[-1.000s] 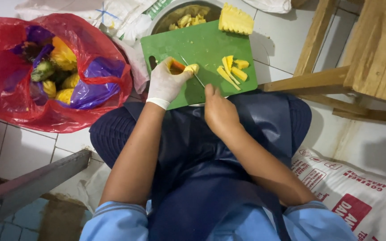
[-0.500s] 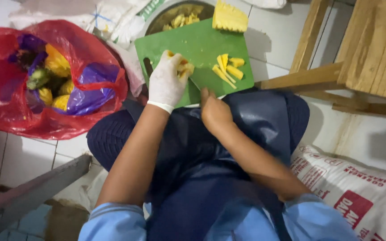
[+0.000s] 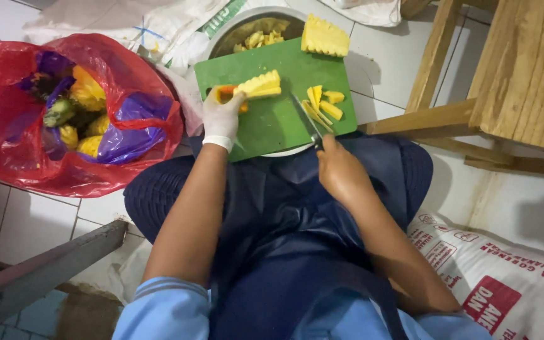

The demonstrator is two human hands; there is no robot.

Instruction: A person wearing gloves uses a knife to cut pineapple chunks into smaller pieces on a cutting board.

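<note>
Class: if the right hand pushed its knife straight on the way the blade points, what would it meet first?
Probably the pineapple strips on the green cutting board; the right hand aims the knife beside them, though depth is unclear.

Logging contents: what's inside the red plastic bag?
In the red plastic bag lie yellow and green pineapple peelings and a crumpled purple bag; anything beneath them is hidden.

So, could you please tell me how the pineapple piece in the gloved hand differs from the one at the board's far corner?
The held pineapple piece lies mid-board under the gloved left hand; the corner pineapple piece sits untouched, overhanging the green cutting board. The held one looks narrower; the corner one is a broader slab. Both are yellow with ridged edges.
</note>
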